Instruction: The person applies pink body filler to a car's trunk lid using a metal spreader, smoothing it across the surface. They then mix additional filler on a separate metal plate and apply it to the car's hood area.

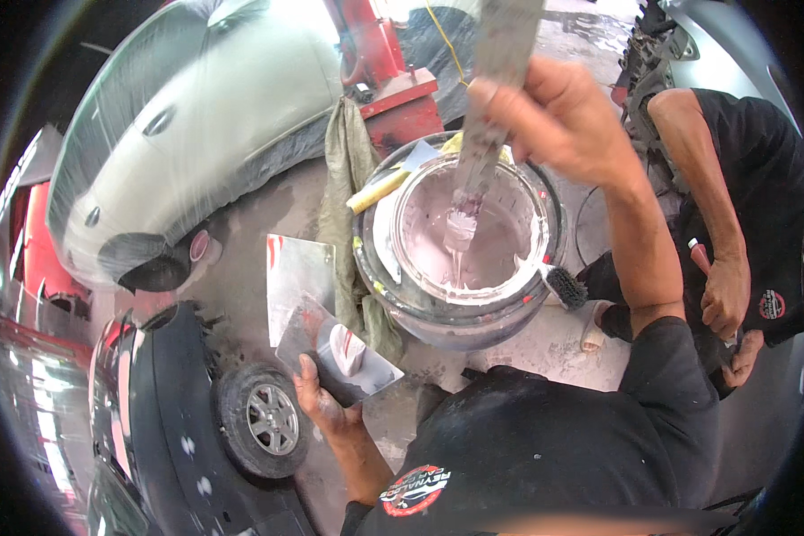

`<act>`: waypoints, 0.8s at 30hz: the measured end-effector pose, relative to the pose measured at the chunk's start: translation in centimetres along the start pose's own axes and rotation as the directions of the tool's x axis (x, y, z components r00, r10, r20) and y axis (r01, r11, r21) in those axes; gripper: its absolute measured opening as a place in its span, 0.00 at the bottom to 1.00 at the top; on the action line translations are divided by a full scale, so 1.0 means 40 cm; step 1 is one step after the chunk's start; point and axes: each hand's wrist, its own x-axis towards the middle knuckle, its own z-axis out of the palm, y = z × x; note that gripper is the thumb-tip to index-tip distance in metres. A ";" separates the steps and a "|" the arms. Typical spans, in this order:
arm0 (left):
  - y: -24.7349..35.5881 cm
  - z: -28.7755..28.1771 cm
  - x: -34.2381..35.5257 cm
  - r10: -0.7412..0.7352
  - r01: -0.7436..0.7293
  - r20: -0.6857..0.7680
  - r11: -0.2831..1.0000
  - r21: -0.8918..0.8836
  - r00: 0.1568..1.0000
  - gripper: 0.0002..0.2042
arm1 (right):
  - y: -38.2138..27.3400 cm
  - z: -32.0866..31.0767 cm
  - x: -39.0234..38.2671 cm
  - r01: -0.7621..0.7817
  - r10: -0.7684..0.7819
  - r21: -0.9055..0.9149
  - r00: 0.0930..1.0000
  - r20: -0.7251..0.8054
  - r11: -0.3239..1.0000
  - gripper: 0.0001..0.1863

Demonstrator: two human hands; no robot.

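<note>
My right hand (573,121) grips a flat, stained metal mixing stick (502,67) and holds it upright over an open can (398,237). Pinkish-grey paste (509,223) lines the can. The stick's lower end is coated in paste, and a strand trails from it down into the can. Lower left, my left hand (328,399) is closed on the near edge of a flat grey spreading board (377,380), held tilted. On the board sits a pale mound of paste (346,353) with a red streak across it.
The can stands on a dark drum (456,332), with a black-bristled brush (565,288) at its right. A pale sheet (299,277) and hanging cloth (338,170) lie left. A co-worker's hand (728,290) holds a red tube (699,257). A plastic-covered car (214,116) and a wheel (270,420) stand left.
</note>
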 end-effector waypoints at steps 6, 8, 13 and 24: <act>-0.006 0.062 0.099 0.005 -0.004 0.052 1.000 -0.007 0.999 0.17 | 0.027 0.078 -0.022 0.184 -0.109 -0.377 0.972 0.210 0.908 0.14; -0.009 0.083 0.121 -0.015 0.014 0.107 1.000 0.005 0.994 0.18 | 0.030 0.072 -0.026 0.119 -0.091 -0.346 0.991 0.098 0.931 0.15; -0.010 0.109 0.167 -0.068 0.070 0.074 0.997 -0.024 0.995 0.21 | 0.036 -0.026 -0.001 -0.058 0.012 -0.163 0.963 -0.269 0.985 0.17; -0.015 0.144 0.193 -0.008 0.008 0.061 1.000 0.000 0.998 0.20 | -0.024 -0.241 0.013 0.050 -0.010 0.043 0.761 -0.649 0.998 0.10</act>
